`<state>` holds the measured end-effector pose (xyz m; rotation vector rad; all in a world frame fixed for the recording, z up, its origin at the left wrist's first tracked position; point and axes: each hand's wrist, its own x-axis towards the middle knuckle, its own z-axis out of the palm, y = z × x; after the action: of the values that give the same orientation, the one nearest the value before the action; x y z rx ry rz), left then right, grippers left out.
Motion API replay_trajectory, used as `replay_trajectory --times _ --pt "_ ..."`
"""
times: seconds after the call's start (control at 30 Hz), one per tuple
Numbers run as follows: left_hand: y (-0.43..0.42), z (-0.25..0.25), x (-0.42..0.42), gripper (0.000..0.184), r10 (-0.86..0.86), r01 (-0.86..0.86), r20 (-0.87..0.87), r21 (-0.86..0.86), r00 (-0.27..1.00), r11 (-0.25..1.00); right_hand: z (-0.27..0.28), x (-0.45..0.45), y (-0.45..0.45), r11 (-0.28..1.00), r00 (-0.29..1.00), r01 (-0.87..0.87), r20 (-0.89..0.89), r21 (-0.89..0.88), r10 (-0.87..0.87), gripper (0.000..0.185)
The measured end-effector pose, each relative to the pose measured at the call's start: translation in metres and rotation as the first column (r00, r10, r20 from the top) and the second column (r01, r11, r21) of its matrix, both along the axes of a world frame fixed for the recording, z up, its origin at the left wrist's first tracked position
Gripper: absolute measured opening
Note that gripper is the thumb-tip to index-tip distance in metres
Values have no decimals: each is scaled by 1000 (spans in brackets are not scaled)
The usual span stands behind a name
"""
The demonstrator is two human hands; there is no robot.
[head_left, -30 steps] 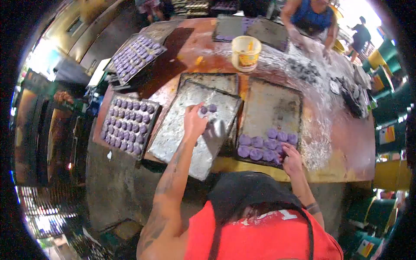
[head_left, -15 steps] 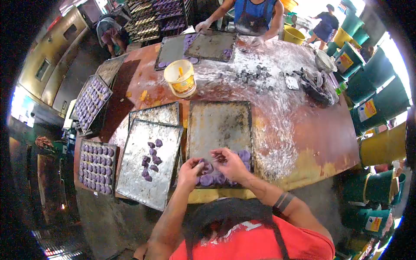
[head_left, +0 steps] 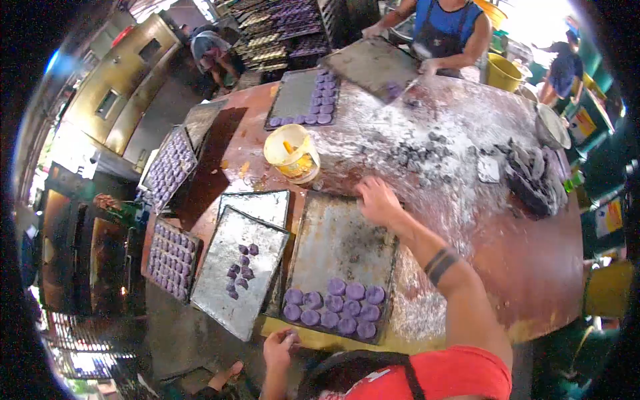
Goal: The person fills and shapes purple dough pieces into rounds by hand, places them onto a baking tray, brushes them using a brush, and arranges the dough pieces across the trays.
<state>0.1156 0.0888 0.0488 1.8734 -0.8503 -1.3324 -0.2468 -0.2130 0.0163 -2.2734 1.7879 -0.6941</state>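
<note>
A dark metal baking tray [head_left: 343, 243] lies before me, with flat round purple dough pieces [head_left: 352, 308] in rows at its near end. My right hand [head_left: 379, 202] reaches over the tray's far edge, fingers loosely bent and a little apart, with nothing visible in them. Whether it touches the rim I cannot tell. Off the tray's near left corner, my left hand [head_left: 280, 347] is closed, fingertips pinched together; what they hold, if anything, is unclear. Left of this tray, a second tray [head_left: 220, 287] carries small irregular purple dough lumps [head_left: 241, 270].
A yellow-white bucket [head_left: 293, 157] stands beyond the trays. Flour [head_left: 460, 193] and dark scraps [head_left: 427, 155] cover the table's middle and right, near a dark plastic bag [head_left: 533, 177]. Across the table, a co-worker holds a tilted tray [head_left: 373, 63]. Filled trays [head_left: 172, 260] stand at left.
My hands have parted: the right has moved to the tray's far edge, the left back past its near edge. The co-worker's tray is now raised and tilted. The view has shifted.
</note>
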Motion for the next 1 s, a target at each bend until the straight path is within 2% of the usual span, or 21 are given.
replay_trajectory --times 0.07,0.17,0.23,0.27,0.3,0.37,0.43,0.47,0.5,0.53,0.6,0.63,0.7,0.8,0.83,0.9,0.97,1.0 --pt "6 37 -13 23 176 -179 53 56 983 982 7 3 -50 1000 1000 -5 -21 0 5 32" --pt "20 50 -15 24 255 -252 138 -36 957 967 1 -17 -129 924 952 34 -293 380 85 39" --pt "36 42 -3 31 265 -261 134 -46 955 964 0 -42 -140 918 915 159 -404 364 2 49" --pt "40 39 2 36 261 -258 116 -39 958 965 -6 -56 -133 940 889 235 -447 246 -105 50" --pt "38 41 -3 32 275 -271 107 -51 955 961 -14 -68 -123 944 853 307 -476 124 -214 52" --pt "35 47 -17 24 310 -306 89 -58 946 950 9 -88 -99 929 910 293 -363 227 -199 50" --pt "33 24 -7 27 160 -159 179 -23 971 987 10 -111 -80 913 944 237 -303 333 -134 50" --pt "34 18 -6 29 90 -93 217 0 972 996 -15 -127 -69 949 952 205 -272 239 -137 49" --pt "28 24 -13 30 97 -106 156 50 983 993 -39 -136 -53 974 961 176 -237 139 -140 47" --pt "16 30 -19 30 100 -108 92 93 991 990 -32 -135 -30 974 953 188 -264 126 -150 45" --pt "3 19 -23 28 131 -128 -153 30 980 991 -15 -140 30 975 950 210 -250 78 -185 39" --pt "-7 23 -29 27 81 -75 -150 47 985 996 -15 -144 57 975 956 219 -209 45 -206 37" --pt "-26 28 -41 25 -47 60 -155 80 987 995 -27 -155 101 929 919 345 -251 134 -304 37" --pt "-46 -12 -32 24 -329 340 -149 58 932 938 -47 -171 162 919 888 393 -262 5 -378 37" --pt "-54 -15 -35 23 -375 381 -148 14 915 925 -40 -170 171 907 893 416 -221 68 -393 34" --pt "-67 -14 -47 21 -388 391 -108 11 915 920 -19 -149 191 871 848 470 -202 -143 -491 25" --pt "-83 -8 -62 18 -459 457 -43 -45 887 888 14 -114 202 879 872 474 118 46 -476 21" --pt "-90 -13 -66 17 -468 462 -97 -75 879 884 27 -89 205 885 838 448 287 127 -465 19"
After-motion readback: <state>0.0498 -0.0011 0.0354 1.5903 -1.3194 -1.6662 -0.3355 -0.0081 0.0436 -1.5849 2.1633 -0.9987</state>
